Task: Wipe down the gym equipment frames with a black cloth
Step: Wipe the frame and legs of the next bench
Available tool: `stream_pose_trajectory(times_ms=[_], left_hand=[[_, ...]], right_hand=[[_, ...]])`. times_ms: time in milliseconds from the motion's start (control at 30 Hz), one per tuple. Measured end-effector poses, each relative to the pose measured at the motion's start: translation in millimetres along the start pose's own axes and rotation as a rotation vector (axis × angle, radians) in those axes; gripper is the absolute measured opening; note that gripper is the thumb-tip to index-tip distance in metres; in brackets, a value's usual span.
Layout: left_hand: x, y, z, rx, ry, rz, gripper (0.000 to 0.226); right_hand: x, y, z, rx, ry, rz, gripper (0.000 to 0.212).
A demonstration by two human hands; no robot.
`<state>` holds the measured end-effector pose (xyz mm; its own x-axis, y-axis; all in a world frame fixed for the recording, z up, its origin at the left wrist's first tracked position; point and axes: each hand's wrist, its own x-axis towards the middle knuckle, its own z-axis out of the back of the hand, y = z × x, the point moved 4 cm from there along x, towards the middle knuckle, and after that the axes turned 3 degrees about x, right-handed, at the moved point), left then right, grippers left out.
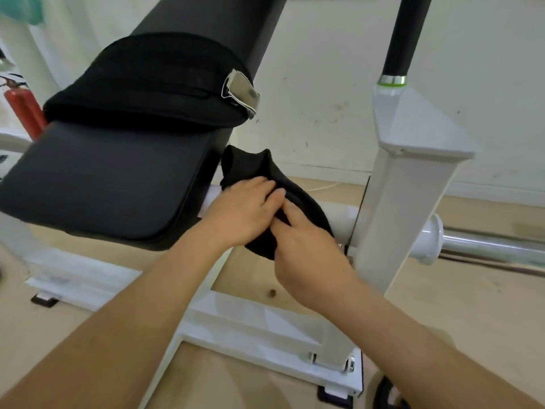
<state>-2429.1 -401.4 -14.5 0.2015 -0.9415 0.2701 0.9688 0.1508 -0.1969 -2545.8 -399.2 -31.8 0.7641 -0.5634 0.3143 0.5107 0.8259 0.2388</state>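
Looking down, what lies nearest you?

The white base (236, 320), flat on the floor (442, 305).

And your hands?

Both are on the cloth (298, 199). My left hand (244, 211) lies on top, with its fingers bent over a fold. My right hand (306, 255) grips the near right edge, thumb on top. I cannot see its other fingers behind the cloth.

Where is the cloth?

It is draped over the white tube (339, 221), between the seat (112, 184) on the left and the post (404, 202) on the right.

Anything farther off?

A chrome bar (486, 246) sticks out to the right of the post. A black belt (147, 84) with a metal buckle (241, 93) lies across the seat's far end. A blurred red extinguisher (23, 110) stands far left, by the wall (324, 84).
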Motion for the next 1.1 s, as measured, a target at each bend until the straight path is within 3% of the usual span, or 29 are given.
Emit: stream_pose_trajectory(times_ms=[67, 167, 233, 333, 433, 533, 633, 733, 833, 933, 1033, 1100], left_hand=[[8, 1, -8, 0.058, 0.007, 0.012, 0.056], [20, 0, -4, 0.261, -0.075, -0.071, 0.056], [30, 2, -1, 0.392, -0.027, -0.133, 0.05], [30, 4, 8, 0.36, 0.131, -0.189, 0.028], [-3, 15, 21, 0.406, -0.028, -0.317, 0.034], [-31, 26, 20, 0.78, 0.063, -0.291, 0.056], [-24, 32, 33, 0.868, 0.078, -0.234, 0.059], [-21, 40, 43, 0.794, 0.06, -0.183, 0.055], [-28, 34, 36, 0.58, 0.057, -0.156, 0.052], [-32, 25, 33, 0.317, 0.09, -0.161, 0.068], [-36, 14, 25, 0.324, 0.21, -0.204, 0.074], [-27, 12, 22, 0.377, 0.305, -0.17, 0.069]], right_hand=[[5, -7, 11, 0.038, -0.002, -0.066, 0.043], [15, -2, 21, -0.025, -0.052, -0.106, 0.038], [27, 2, 21, -0.073, -0.072, -0.13, 0.034], [35, 3, 13, -0.101, -0.12, -0.146, 0.026], [30, 4, -1, -0.198, -0.153, -0.099, 0.043], [42, 12, -15, -0.317, -0.058, -0.066, 0.07], [74, 22, -25, -0.31, 0.009, -0.073, 0.078], [89, 24, -27, -0.253, 0.062, -0.071, 0.088], [66, 17, -25, -0.276, 0.008, -0.054, 0.074], [27, 23, -26, -0.229, -0.009, -0.097, 0.068], [13, 32, -12, -0.123, 0.148, -0.202, 0.067], [20, 38, 3, -0.1, 0.379, -0.242, 0.071]])
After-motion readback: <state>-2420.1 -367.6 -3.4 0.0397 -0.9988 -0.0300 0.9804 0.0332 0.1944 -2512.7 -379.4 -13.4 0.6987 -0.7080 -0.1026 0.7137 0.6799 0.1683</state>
